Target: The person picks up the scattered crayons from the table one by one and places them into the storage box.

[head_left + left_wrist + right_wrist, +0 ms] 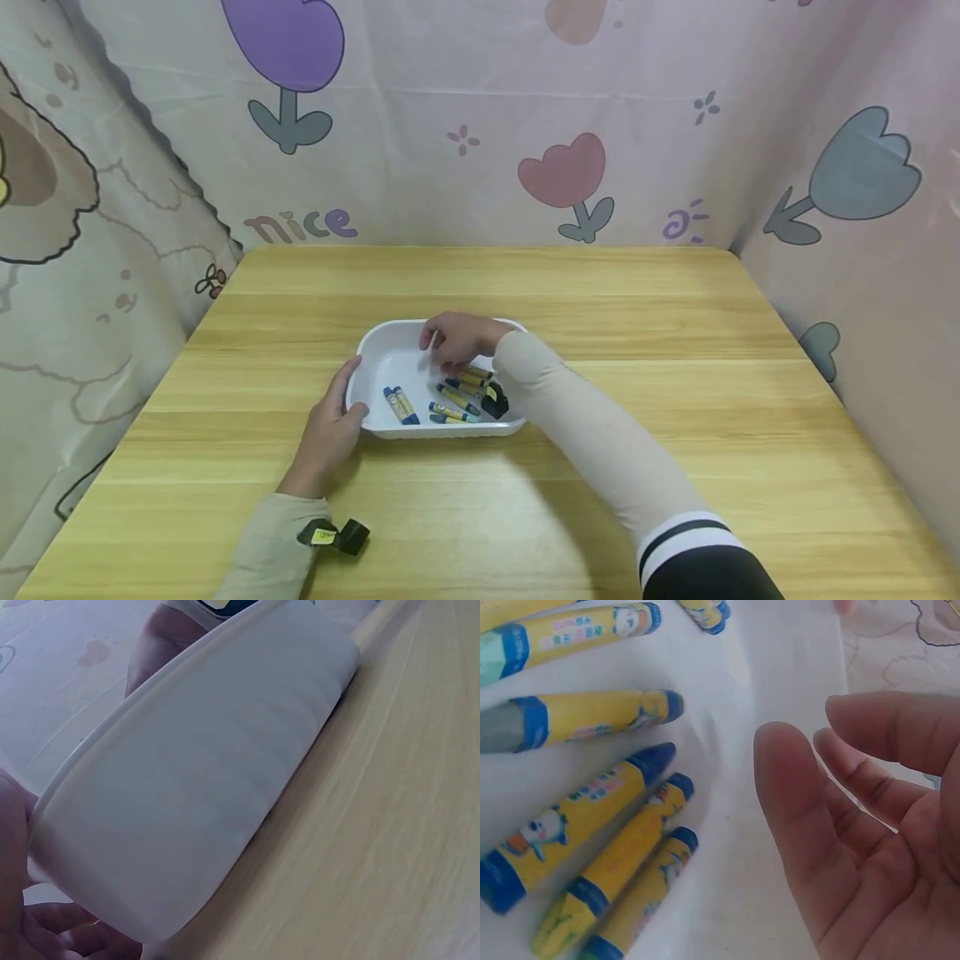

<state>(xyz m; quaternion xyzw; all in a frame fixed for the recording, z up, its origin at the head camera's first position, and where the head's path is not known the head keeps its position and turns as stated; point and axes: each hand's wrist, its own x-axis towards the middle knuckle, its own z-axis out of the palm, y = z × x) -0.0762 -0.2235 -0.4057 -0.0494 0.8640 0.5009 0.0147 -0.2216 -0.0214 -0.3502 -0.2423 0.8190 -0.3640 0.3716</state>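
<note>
A white plastic tray (393, 358) stands on the table, with several yellow-wrapped, blue-banded crayons (457, 398) in its right half. Apart from these, a pair of crayons (401, 406) lies side by side near the front edge. My left hand (330, 429) grips the tray's left end, thumb at the rim; the left wrist view shows its fingers (60, 930) against the end wall. Over the tray's back part is my right hand (461, 337). Its thumb and fingers are loosely bent and apart, with nothing between them in the right wrist view, beside a grey-tipped crayon (592, 716).
The tray rests on a light wooden table (480, 525). Behind it hangs a printed cloth (420, 108), with more cloth along both sides. Black wrist cameras sit on both forearms; the left one (351, 537) is just above the table.
</note>
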